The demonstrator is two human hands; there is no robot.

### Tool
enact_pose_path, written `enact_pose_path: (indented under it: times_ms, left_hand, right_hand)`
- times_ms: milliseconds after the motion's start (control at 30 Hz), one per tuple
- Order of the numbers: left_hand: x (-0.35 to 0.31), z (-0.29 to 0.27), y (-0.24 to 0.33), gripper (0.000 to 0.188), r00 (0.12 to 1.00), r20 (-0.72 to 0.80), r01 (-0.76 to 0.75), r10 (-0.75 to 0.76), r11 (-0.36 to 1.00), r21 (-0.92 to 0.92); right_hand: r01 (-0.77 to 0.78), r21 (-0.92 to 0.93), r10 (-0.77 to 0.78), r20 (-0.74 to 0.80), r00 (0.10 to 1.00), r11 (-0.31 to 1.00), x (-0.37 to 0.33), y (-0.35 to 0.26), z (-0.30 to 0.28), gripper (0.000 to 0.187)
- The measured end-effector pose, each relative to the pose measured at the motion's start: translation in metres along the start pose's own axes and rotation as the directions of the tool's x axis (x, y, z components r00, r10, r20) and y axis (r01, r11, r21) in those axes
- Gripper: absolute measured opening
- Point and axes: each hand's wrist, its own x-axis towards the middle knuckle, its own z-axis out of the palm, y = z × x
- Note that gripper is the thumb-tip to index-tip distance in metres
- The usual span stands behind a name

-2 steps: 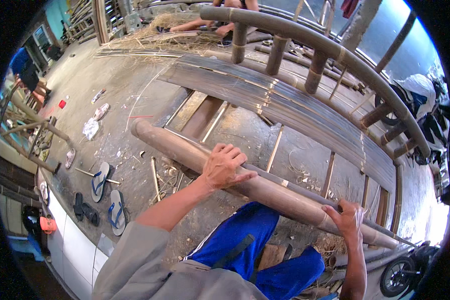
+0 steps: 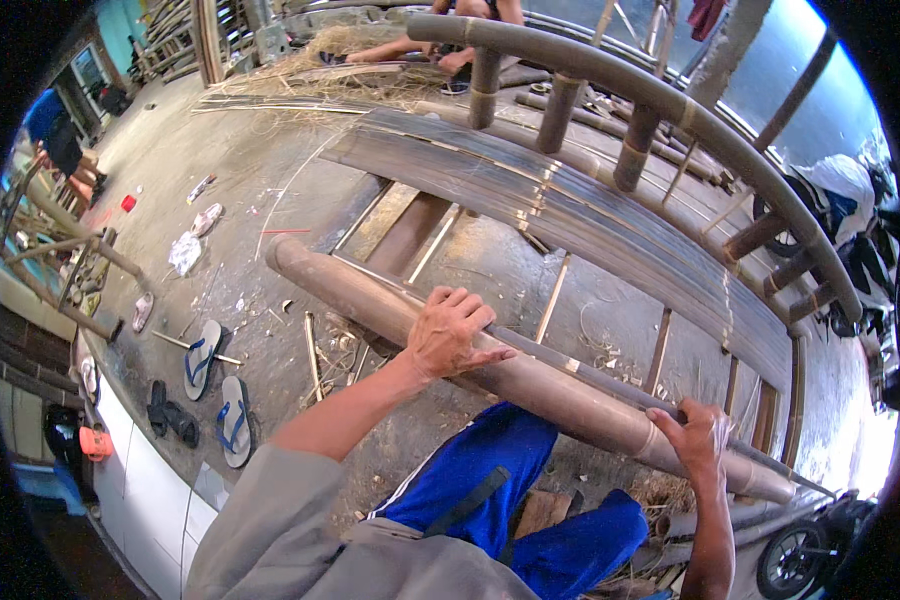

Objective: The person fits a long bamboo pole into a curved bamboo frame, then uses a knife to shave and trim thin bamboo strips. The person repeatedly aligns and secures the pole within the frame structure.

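Note:
A thick brown bamboo pole point(image 2: 540, 388) runs slantwise in front of me, as the near rail of a bamboo bench frame. Along its far side lies a narrow dark bamboo slat point(image 2: 615, 386). My left hand point(image 2: 455, 335) is closed over the pole around its middle, fingers curled over the far edge and thumb pointing right along the top. Farther right, my right hand point(image 2: 696, 435) grips the pole and slat, thumb on the near side and fingers hooked over the far side. The fingertips of both hands are partly hidden.
Beyond the slatted bench seat point(image 2: 590, 220) curves a bamboo backrest point(image 2: 610, 75). Thin crosspieces point(image 2: 553, 298) span the frame. Sandals point(image 2: 235, 422) and scraps lie on the concrete floor to the left. Another person's leg point(image 2: 382, 50) shows at the back; a motorbike wheel point(image 2: 790, 555) is at lower right.
The whole view has shifted very slightly. Both hands keep the same hold and place on the bamboo.

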Motion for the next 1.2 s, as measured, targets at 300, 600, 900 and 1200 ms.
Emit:
enact_pose_path:
  times_ms: [300, 600, 900, 1200]
  left_hand:
    - [0.004, 0.001, -0.003, 0.051, 0.995, 0.006, 0.100, -0.100, 0.995, 0.006]
    - [0.004, 0.008, -0.004, 0.041, 0.971, 0.128, 0.208, -0.203, 0.978, -0.025]
    - [0.004, 0.008, -0.005, 0.040, 0.849, 0.377, 0.341, -0.370, 0.929, 0.145]
    - [0.004, 0.039, 0.098, 0.086, 0.921, 0.385, -0.043, -0.066, 0.963, 0.266]
  right_hand:
    - [-0.057, 0.054, 0.052, 0.089, 0.995, 0.997, 0.020, 0.007, 0.034, 0.067]
    - [-0.122, 0.183, 0.081, 0.216, 0.973, 0.976, 0.023, 0.010, 0.079, 0.062]
    - [-0.214, 0.316, 0.228, -0.006, 0.974, 0.924, -0.017, 0.107, 0.073, 0.056]
    - [-0.493, -0.055, 0.491, 0.228, 0.841, 0.869, -0.073, 0.245, 0.050, 0.061]
